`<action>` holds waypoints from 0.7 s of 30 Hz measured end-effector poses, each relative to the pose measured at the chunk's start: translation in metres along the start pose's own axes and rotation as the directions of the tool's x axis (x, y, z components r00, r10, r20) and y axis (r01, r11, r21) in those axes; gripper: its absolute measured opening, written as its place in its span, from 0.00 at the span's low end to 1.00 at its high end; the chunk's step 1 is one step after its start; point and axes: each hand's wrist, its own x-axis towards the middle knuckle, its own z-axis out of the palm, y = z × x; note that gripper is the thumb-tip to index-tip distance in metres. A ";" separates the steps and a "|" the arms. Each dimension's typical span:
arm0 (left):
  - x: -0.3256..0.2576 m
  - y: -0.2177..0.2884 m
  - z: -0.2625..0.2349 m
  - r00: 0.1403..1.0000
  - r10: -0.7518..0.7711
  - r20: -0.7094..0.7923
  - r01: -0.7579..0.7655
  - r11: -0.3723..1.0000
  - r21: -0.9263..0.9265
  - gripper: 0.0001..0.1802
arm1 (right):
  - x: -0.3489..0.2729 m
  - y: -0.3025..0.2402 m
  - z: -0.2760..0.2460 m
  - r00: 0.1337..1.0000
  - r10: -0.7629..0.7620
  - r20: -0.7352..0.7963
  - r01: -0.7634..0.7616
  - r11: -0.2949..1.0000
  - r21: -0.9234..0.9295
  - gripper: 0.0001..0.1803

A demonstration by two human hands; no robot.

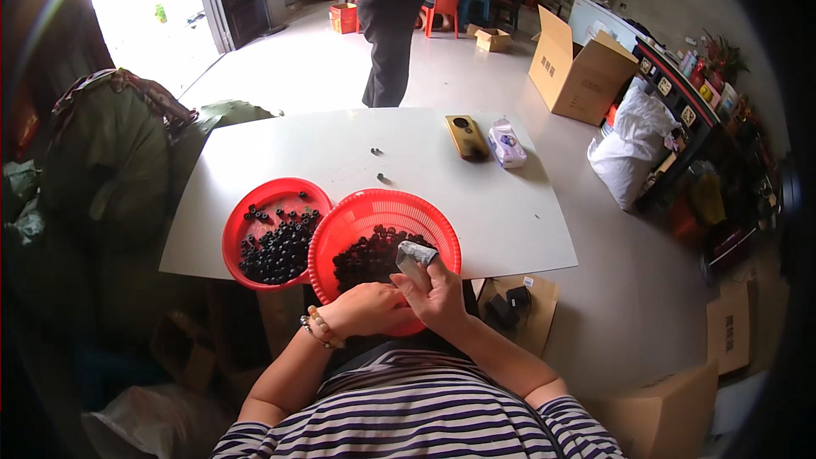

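A red perforated plastic basket (pixel 435 219) stands at the table's near edge, with many small black ring-like parts (pixel 367 260) in it. My left hand (pixel 365 309), a beaded bracelet on its wrist, is over the basket's near rim with fingers closed. Close beside it my right hand (pixel 444 299) is raised, thumb and fingers drawn together. A silver-grey wrap (pixel 416 252) covers a fingertip of the right hand. What either hand pinches is hidden or too small to tell. Touching the basket on the left is a shallow red tray (pixel 231 229) holding more black parts (pixel 279 253).
On the white table (pixel 501 221) lie two loose black parts (pixel 380 177), a gold phone (pixel 467 138) and a purple-white packet (pixel 507 144). An open carton (pixel 501 310) sits below its right edge. A person (pixel 391 34) stands beyond the table; others sit farther back.
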 end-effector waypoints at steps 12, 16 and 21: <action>-0.019 -0.006 -0.011 0.997 0.079 -0.004 -0.079 0.997 -0.025 0.12 | 0.001 0.000 -0.004 1.000 0.021 0.012 -0.019 0.993 -0.117 0.17; -0.030 0.000 -0.024 0.995 0.095 0.024 -0.094 0.994 -0.052 0.12 | -0.001 0.001 -0.005 0.998 0.059 0.033 -0.055 0.991 -0.124 0.16; -0.035 -0.006 -0.024 0.976 0.189 -0.110 -0.207 0.959 -0.193 0.11 | 0.001 -0.004 -0.002 0.998 0.057 0.031 -0.055 0.997 -0.058 0.15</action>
